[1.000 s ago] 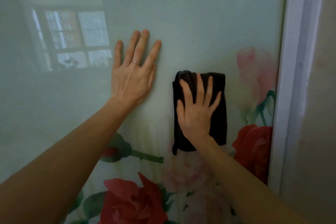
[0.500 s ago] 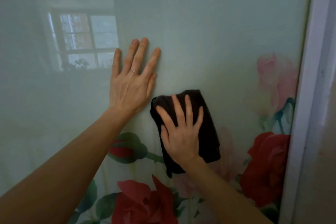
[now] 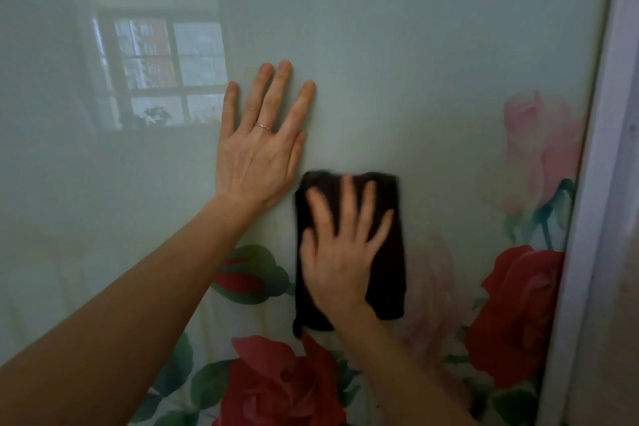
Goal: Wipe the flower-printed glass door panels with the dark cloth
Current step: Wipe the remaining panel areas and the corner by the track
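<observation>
Your cloth [image 3: 387, 252] has swung from a tilt back to upright since half a second ago, and your right hand [image 3: 340, 259] has turned with it; it is now blurred with motion, so I judge you are mid-stroke.

Start with the door panel [image 3: 415, 45], which fills nearly the whole view. It is smooth, glossy glass, shiny enough to show a window reflection [image 3: 155, 73], so expect it to be slippery under the cloth. It is also hard and probably breakable, so spread your pressure and do not lean on one spot. A pale frame [image 3: 587, 218] borders it on the right, with a printed red rose [image 3: 518, 315] just inside.

The cloth sits low on the panel's middle, just beside the heel of your left hand [image 3: 257, 156]. It looks soft, light and limp, folded into a tall rectangle. Only your palm pins it to the glass, so let go and it likely drops. Hold it where you do now: palm flat on the middle, straight fingers fanned toward the top edge. The bottom left corner hangs free below your wrist and may flap.

Your left hand lies flat and spread on bare glass, holding nothing, a thin ring [image 3: 262, 126] on one finger.
</observation>
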Demonstrator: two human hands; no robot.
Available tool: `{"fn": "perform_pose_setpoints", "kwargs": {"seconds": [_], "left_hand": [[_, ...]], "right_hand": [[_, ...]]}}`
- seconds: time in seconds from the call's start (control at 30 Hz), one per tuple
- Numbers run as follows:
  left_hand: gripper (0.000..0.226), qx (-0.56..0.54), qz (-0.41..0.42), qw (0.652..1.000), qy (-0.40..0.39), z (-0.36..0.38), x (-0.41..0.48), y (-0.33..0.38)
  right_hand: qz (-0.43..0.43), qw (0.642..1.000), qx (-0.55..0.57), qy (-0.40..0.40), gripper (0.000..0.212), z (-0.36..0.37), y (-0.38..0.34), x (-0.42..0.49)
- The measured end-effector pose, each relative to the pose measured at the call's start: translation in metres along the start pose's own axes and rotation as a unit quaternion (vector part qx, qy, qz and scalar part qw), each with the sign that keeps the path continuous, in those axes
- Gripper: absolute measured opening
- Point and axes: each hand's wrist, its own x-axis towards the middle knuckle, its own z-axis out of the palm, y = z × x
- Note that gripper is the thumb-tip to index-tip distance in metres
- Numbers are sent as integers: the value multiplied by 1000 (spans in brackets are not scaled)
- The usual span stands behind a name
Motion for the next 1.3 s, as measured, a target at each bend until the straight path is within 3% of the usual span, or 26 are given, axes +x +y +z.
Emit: {"fn": "perform_pose_setpoints", "kwargs": {"seconds": [0.1,0.17,0.23,0.4,0.47,0.53,0.63,0.73,0.8,0.93,1.03,1.1,1.3], "left_hand": [[51,-10,17,1000,-2,-3,-1,-7],[51,-15,30,999,-5,-5,-4,-13],[51,-13,30,999,-9,-8,-9,-18],[52,11,23,1000,-14,-16,-24,-41],[52,12,34,999,-21,-18,-25,-45],[52,13,22,999,-24,-20,-27,-48],[55,10,-20,999,-37,-24,-34,-60],[55,10,-6,999,-47,-30,-43,-73],[54,16,3,999,-38,-32,-45,-77],[53,29,-2,999,-23,-30,-43,-80],[53,28,-9,999,-19,-30,-43,-79],[53,23,-15,999,-23,-30,-45,-78],[54,9,-11,1000,-25,-31,-48,-80]], "right_hand": [[-168,983,34,-69,63,-1,-5,-36],[-204,974,53,-78,63,-5,7,-34],[-167,982,57,-64,66,-10,22,-20],[73,997,22,17,68,-9,25,45],[100,995,12,20,67,-6,5,49],[23,1000,-3,4,67,-4,-13,31],[-160,985,31,-58,63,-3,-25,0],[-217,971,52,-81,59,-8,-19,-6],[-188,978,65,-57,57,-9,-13,7],[10,995,97,31,52,-7,-21,51],[45,995,70,56,56,1,-43,51],[17,998,45,51,58,6,-60,29],[-201,976,72,-45,48,10,-71,-29]]}}
